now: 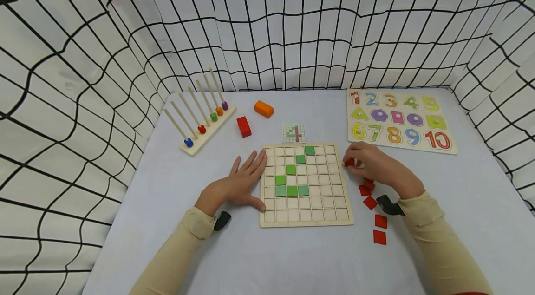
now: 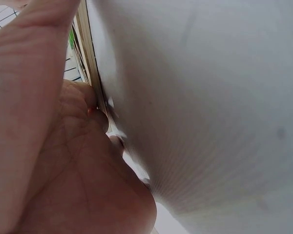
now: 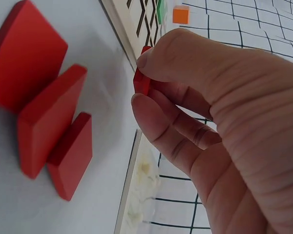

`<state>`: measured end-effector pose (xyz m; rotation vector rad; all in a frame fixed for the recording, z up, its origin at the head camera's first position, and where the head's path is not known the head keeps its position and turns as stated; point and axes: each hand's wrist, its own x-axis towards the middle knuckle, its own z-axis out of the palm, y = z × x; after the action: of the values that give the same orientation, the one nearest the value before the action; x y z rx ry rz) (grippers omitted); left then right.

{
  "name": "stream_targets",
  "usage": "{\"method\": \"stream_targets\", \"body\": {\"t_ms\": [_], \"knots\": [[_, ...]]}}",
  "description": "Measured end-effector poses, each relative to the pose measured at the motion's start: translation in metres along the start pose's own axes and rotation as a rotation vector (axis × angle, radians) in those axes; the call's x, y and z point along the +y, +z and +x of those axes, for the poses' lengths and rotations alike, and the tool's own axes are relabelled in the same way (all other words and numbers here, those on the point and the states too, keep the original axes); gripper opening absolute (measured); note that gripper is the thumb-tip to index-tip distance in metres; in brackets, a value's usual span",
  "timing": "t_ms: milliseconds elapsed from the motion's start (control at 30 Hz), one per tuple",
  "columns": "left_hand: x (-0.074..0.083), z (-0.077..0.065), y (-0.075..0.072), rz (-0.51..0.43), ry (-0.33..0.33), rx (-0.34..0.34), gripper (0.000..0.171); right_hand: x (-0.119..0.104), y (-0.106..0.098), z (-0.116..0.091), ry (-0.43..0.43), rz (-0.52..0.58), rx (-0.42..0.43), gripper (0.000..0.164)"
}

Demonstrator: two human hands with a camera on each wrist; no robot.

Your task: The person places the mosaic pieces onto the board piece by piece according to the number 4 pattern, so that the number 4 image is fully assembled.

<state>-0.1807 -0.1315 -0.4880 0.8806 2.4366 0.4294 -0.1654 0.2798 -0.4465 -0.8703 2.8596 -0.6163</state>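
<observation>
A wooden grid board [image 1: 307, 216] lies on the table with several green tiles [image 1: 291, 190] set in its squares. My left hand [image 1: 238, 186] rests at the board's left edge with fingers spread, thumb and fingertips at the rim. In the left wrist view the palm [image 2: 83, 165] faces the board's side. Just past the board's right edge, my right hand [image 1: 374, 165] pinches a red square tile [image 3: 142, 80] between thumb and fingers. Below that hand lie several more red tiles [image 1: 380, 237], some overlapping, which the right wrist view shows close up.
A small pattern card [image 1: 294, 133] lies behind the board. Further left are a red block [image 1: 244, 127], an orange block [image 1: 264, 109] and a peg stand [image 1: 209, 130] with coloured beads. A number and shape puzzle board [image 1: 402, 121] sits back right. Black netting [image 1: 284, 21] surrounds the table.
</observation>
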Motion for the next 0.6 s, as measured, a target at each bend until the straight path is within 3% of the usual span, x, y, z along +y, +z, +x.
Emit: {"method": "stream_targets", "body": {"t_ms": [367,600], "knots": [[0.007,-0.007,-0.008,-0.012,0.008,-0.008,0.143,-0.015,0.008,0.028,-0.073,0.027,-0.018,0.014],[0.002,-0.002,-0.002,-0.012,0.006,-0.001,0.145,-0.027,0.010,0.043,-0.080,0.016,-0.023,0.013]]}}
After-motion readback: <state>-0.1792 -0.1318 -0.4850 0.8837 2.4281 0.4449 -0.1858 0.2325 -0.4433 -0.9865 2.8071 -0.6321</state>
